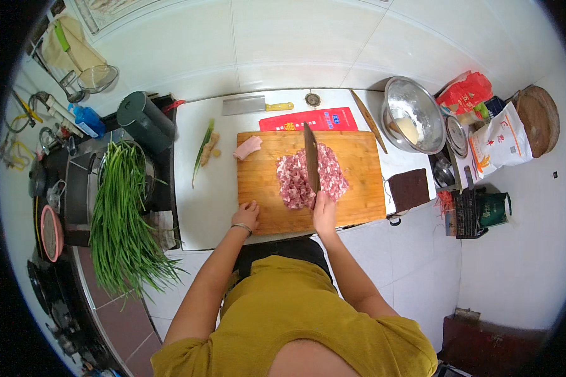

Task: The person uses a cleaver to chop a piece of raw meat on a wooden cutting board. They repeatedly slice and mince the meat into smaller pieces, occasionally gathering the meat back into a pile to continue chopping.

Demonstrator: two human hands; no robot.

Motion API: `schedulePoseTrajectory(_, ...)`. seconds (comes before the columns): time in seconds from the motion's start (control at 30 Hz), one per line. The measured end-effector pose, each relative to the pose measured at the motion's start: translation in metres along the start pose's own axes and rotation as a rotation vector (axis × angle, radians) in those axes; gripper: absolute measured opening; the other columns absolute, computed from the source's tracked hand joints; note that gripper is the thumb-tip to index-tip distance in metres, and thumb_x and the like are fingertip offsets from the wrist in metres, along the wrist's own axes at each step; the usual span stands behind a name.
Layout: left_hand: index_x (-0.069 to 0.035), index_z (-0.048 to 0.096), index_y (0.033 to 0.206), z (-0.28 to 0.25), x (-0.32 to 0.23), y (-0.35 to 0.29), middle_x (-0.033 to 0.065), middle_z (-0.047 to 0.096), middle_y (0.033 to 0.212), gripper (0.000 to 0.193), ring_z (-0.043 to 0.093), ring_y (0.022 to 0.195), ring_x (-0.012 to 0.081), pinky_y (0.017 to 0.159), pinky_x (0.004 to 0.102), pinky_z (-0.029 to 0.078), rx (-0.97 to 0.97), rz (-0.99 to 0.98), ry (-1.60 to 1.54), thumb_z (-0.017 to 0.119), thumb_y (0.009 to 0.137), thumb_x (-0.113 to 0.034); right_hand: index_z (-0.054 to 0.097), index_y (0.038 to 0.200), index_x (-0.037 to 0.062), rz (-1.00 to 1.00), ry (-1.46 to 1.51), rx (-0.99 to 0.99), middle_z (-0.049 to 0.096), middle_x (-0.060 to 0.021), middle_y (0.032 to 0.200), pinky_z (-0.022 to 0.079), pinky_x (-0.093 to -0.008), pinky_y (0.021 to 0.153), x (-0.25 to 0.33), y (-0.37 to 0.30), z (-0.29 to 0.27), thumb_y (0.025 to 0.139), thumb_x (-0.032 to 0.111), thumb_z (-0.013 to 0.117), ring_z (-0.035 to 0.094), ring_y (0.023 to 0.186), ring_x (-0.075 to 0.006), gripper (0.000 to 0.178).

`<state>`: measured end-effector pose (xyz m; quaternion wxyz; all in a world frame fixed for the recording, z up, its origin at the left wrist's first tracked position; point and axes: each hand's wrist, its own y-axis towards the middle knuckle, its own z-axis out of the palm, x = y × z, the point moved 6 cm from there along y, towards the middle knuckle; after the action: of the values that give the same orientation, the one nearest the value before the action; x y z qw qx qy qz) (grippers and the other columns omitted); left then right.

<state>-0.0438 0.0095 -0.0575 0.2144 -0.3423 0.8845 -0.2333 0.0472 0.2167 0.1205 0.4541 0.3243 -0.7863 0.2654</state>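
Observation:
My right hand [324, 213] is closed around the handle of a cleaver [312, 160]. Its dark blade stands nearly on edge in a spread of chopped pink meat [294, 179], pointing away from me. Beneath the meat lies a wooden cutting board [365, 195]. At the board's near left corner, my left hand [246, 215] rests with its fingers laid over the edge, holding no tool. A pale piece of meat or skin [248, 147] sits by itself at the board's far left. The cleaver's handle is mostly hidden in my right hand.
Left of the board lie ginger [209, 149] and a green onion [201, 151]. Long green chives [122, 220] hang over the sink side. Behind are a second cleaver [245, 105] and a red packet [308, 119]. A metal bowl [414, 94] and dark cloth [409, 190] sit right.

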Motion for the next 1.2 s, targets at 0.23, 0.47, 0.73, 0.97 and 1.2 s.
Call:
schedulePoseTrajectory(0.23,-0.01,0.029,0.129,-0.012,0.004,-0.002,0.0064,0.021,0.139,0.063,0.026,0.122,0.0266,0.1,0.0317,0.027,0.012,-0.004,-0.065,0.056,0.075,-0.029,0.057,0.075,-0.0066,0.093,-0.425,0.203,0.055,-0.027,0.067,0.04,-0.0443,0.062,-0.058,0.01,0.033,0.089,0.033,0.036,0.054,0.069,-0.0419,0.047)
schedulePoseTrajectory(0.47,-0.012,0.032,0.128,-0.005,0.0,-0.004,0.0038,0.02,0.139,0.062,0.026,0.122,0.0271,0.098,0.0326,0.032,-0.033,0.005,-0.069,0.056,0.073,-0.029,0.06,0.088,-0.001,-0.108,-0.376,-0.072,0.058,-0.0237,0.077,0.043,-0.0457,0.07,-0.074,-0.006,0.04,0.086,0.04,0.037,0.054,0.076,-0.0422,0.048)
schedulePoseTrajectory(0.73,-0.015,0.03,0.13,-0.016,-0.004,-0.011,-0.0008,0.02,0.14,0.062,0.024,0.123,0.0248,0.097,0.0321,0.033,0.017,-0.036,-0.038,0.055,0.074,-0.027,0.06,0.084,-0.0042,0.166,-0.135,0.053,0.056,-0.0291,0.074,0.042,-0.0471,0.07,-0.019,0.017,0.0,0.086,0.045,0.034,0.055,0.077,-0.0435,0.056)
schedulePoseTrajectory(0.97,-0.015,0.03,0.129,-0.01,0.0,-0.009,0.0007,0.018,0.14,0.062,0.023,0.124,0.0257,0.098,0.0324,0.031,0.044,-0.026,-0.07,0.056,0.074,-0.028,0.059,0.091,-0.0025,0.194,-0.449,0.155,0.055,-0.0305,0.082,0.041,-0.046,0.076,-0.05,0.023,0.03,0.086,0.049,0.027,0.053,0.085,-0.0439,0.061)
schedulePoseTrajectory(1.2,-0.015,0.03,0.13,-0.015,-0.006,-0.011,-0.0011,0.017,0.14,0.062,0.022,0.124,0.0241,0.097,0.032,0.033,0.005,-0.034,-0.037,0.055,0.075,-0.027,0.059,0.077,-0.0068,0.061,-0.283,-0.007,0.055,-0.0297,0.078,0.04,-0.0465,0.07,-0.029,0.012,0.03,0.087,0.046,0.03,0.056,0.079,-0.0408,0.061)
